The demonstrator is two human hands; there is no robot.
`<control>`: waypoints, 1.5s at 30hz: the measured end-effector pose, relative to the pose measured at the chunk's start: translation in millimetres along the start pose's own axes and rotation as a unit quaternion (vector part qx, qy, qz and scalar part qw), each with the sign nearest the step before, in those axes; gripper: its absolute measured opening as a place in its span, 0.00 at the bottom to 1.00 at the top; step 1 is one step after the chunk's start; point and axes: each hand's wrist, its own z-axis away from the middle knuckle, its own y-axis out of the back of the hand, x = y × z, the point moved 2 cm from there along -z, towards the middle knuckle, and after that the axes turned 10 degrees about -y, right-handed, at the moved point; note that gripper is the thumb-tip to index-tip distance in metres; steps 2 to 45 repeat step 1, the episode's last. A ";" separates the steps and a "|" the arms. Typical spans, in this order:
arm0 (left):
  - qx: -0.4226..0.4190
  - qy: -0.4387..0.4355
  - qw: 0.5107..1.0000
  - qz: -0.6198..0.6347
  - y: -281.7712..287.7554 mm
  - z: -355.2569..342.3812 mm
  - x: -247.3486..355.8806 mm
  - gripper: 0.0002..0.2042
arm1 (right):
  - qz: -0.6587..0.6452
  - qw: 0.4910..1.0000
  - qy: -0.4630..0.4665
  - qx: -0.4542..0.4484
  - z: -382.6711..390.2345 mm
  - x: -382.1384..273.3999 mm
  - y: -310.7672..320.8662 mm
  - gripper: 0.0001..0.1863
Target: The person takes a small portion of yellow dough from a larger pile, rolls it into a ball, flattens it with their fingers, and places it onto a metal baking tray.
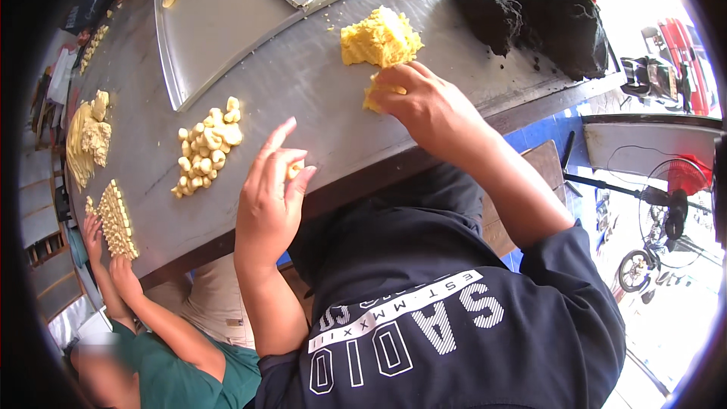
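My left hand is raised near the table's front edge. Its thumb and curled fingers pinch a small pale piece of dough, while the index finger stretches outward. My right hand curls over a lump of yellow dough on the metal table. Just beyond it sits a larger crumbly mound of yellow dough. To the left of my left hand lies a heap of small pale dough balls. How deep my right fingertips press into the lump is hidden.
Metal trays lie at the back of the steel table. Black dough-like mounds sit at the far right. At the left, a co-worker's hands touch rows of dough pieces, near more dough. A fan stands right.
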 end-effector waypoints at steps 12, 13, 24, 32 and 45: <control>-0.031 -0.038 0.994 -0.099 1.0 -2.8 9.3 0.11 | 0.004 0.997 -0.012 -0.077 -2.5 -0.9 12.2 0.16; -0.031 -0.038 0.994 -0.099 1.0 -2.8 9.3 0.11 | 0.004 0.997 -0.012 -0.077 -2.5 -0.9 12.2 0.16; -0.031 -0.038 0.994 -0.099 1.0 -2.8 9.3 0.11 | 0.004 0.997 -0.012 -0.077 -2.5 -0.9 12.2 0.16; -0.031 -0.038 0.994 -0.099 1.0 -2.8 9.3 0.11 | 0.004 0.997 -0.012 -0.077 -2.5 -0.9 12.2 0.16; -0.031 -0.038 0.994 -0.099 1.0 -2.8 9.3 0.11 | 0.004 0.997 -0.012 -0.077 -2.5 -0.9 12.2 0.16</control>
